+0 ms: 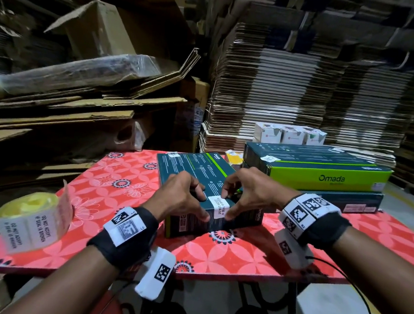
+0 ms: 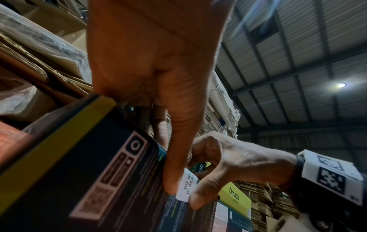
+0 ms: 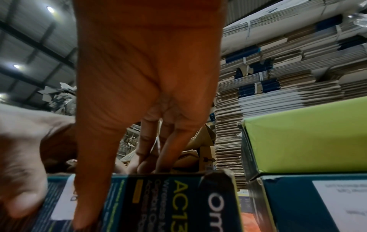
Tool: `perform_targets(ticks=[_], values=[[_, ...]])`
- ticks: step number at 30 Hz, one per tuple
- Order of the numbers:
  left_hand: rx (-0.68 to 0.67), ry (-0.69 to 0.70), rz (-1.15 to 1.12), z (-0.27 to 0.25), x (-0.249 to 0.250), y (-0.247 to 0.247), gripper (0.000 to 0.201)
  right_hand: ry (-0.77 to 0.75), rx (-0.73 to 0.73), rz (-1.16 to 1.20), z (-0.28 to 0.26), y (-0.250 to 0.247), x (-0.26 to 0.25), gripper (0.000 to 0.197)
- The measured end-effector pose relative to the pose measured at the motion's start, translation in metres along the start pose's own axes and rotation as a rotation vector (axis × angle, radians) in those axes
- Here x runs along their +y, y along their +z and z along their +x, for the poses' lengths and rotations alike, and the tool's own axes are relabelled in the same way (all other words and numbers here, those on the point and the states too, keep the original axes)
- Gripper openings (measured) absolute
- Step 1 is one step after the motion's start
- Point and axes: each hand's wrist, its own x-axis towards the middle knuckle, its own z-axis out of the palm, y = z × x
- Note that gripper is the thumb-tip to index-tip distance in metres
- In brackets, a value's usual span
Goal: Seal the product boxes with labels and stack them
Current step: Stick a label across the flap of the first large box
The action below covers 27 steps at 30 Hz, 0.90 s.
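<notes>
I am in the sealing step: my left hand [image 1: 182, 196] and right hand [image 1: 247, 195] curl over the near edge of the dark product box [image 1: 200, 183] on the table just before me, thumbs pressing the white seal label [image 1: 219, 206] down on its front side. Next I think I must rub it flat, then lift the box onto the stack [image 1: 317, 171] beyond my right hand. My fingertips on top are partly hidden, and the label's text is too small to read.

It was a warehouse or packing storeroom, shown by tall stacks of flattened cardboard cartons [image 1: 308, 78], a corrugated metal roof [image 2: 298, 47] on steel beams, and retail product boxes [image 1: 324, 172] piled on a red patterned table [image 1: 124, 179].
</notes>
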Motion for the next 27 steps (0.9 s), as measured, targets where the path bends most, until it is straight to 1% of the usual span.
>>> perform_targets(ticks=[5, 6, 8, 10, 11, 14, 16, 19, 22, 27], values=[[-0.010, -0.003, 0.020, 0.002, 0.000, 0.001, 0.038, -0.001, -0.040, -0.023, -0.002, -0.005, 0.006, 0.039], [-0.012, -0.001, 0.046, 0.003, -0.001, 0.001, 0.042, 0.002, -0.046, -0.020, -0.003, -0.009, 0.007, 0.040], [-0.029, 0.005, 0.103, 0.006, -0.003, 0.001, 0.060, 0.013, -0.041, 0.002, -0.005, -0.015, 0.010, 0.042], [-0.055, 0.009, 0.141, 0.008, -0.004, 0.000, 0.078, 0.033, -0.057, -0.047, -0.006, -0.016, 0.010, 0.050], [-0.062, 0.008, 0.165, 0.009, -0.005, 0.000, 0.081, 0.051, -0.074, -0.086, -0.006, -0.014, 0.010, 0.057], [-0.075, 0.012, 0.222, 0.011, -0.005, 0.000, 0.079, 0.100, -0.088, -0.132, -0.004, -0.005, 0.009, 0.076], [-0.084, 0.024, 0.252, 0.012, -0.006, -0.002, 0.079, 0.120, -0.073, -0.161, -0.005, -0.003, 0.007, 0.080], [-0.090, 0.042, 0.325, 0.013, -0.009, -0.013, 0.078, 0.107, -0.048, -0.214, -0.010, -0.002, -0.006, 0.074], [-0.110, 0.022, 0.399, 0.012, -0.017, -0.033, 0.077, 0.069, -0.026, -0.239, -0.013, 0.002, -0.022, 0.065], [-0.103, -0.032, 0.473, 0.010, -0.034, -0.064, 0.076, -0.049, -0.048, -0.211, -0.003, 0.007, -0.045, 0.051]])
